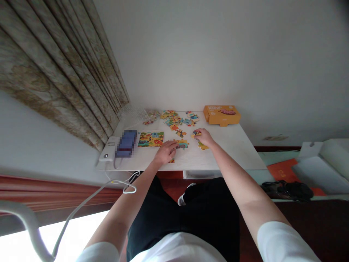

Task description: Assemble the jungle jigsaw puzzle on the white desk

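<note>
Colourful jigsaw pieces (pixel 177 122) lie scattered at the back of a small white table (pixel 234 149). My left hand (pixel 165 152) rests flat on the table, fingertips on a joined cluster of pieces (pixel 183 144), with one small piece (pixel 172 160) by its heel. My right hand (pixel 204 137) pinches a single puzzle piece (pixel 195 133) just above the table. Another loose piece (pixel 202 146) lies under that wrist. A printed picture card (pixel 151 139) lies to the left of my left hand.
An orange puzzle box (pixel 222 115) sits at the table's back right corner. A white power strip (pixel 108 150) and a blurred blue object (pixel 126 143) lie at the left edge, with white cables (pixel 125 185) hanging down. Curtains (pixel 68 72) hang left; a clear bag (pixel 135 113) lies behind.
</note>
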{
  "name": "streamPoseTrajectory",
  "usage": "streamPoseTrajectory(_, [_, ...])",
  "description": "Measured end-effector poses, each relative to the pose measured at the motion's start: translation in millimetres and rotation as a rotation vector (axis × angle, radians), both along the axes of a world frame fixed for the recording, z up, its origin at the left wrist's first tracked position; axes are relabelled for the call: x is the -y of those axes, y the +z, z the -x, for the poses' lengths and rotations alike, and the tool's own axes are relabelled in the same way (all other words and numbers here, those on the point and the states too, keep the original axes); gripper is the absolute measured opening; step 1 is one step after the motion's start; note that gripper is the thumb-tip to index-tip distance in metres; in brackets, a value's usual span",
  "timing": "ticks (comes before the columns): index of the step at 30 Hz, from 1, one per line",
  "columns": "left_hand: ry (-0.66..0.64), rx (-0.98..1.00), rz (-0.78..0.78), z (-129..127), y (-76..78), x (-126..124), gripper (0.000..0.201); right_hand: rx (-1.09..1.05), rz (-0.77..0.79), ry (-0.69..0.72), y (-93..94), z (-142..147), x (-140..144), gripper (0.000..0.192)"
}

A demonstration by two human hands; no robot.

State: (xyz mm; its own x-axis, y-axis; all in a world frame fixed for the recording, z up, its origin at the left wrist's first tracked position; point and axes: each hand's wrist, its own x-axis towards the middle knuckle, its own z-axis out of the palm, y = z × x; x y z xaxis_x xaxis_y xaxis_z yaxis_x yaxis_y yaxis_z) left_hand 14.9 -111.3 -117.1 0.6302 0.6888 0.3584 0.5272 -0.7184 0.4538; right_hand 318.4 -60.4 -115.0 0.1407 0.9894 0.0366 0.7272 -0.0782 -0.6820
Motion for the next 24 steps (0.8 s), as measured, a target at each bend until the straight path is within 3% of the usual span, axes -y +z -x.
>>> streamPoseTrajectory(3, [-0.067, -0.075, -0.023, -1, 1.0, 1, 0.044, -0.203, -0.026, -0.099, -4.6, 0, 7, 0.018])
streamPoseTrajectory(7, [-0.085, -0.111, -0.033, -3, 1.2, 1, 0.040, -0.329, -0.049, -0.223, -8.0, 3, 15, 0.021])
streamPoseTrajectory(9, [-0.085, -0.110, -0.043, -4, 0.9, 2, 0.037, -0.254, -0.050, -0.279, -6.9, 3, 17, 0.020])
streamPoseTrajectory(14, [-0.123, -0.096, -0.071, -4, 2.1, 5, 0.036, 0.170, -0.001, -0.370, 0.7, 0, 22, 0.023])
streamPoseTrajectory(18, [-0.192, -0.106, -0.083, -4, 3.2, 6, 0.035, 0.323, -0.005, -0.426, 9.3, 11, 21, 0.032])
streamPoseTrajectory(20, [-0.215, -0.116, -0.089, -4, 2.8, 6, 0.036, 0.328, -0.060, -0.332, 13.6, 25, 17, 0.033])
streamPoseTrajectory(24, [-0.230, -0.120, -0.106, -5, 1.8, 6, 0.038, 0.261, -0.058, 0.058, 18.3, 65, 2, 0.045])
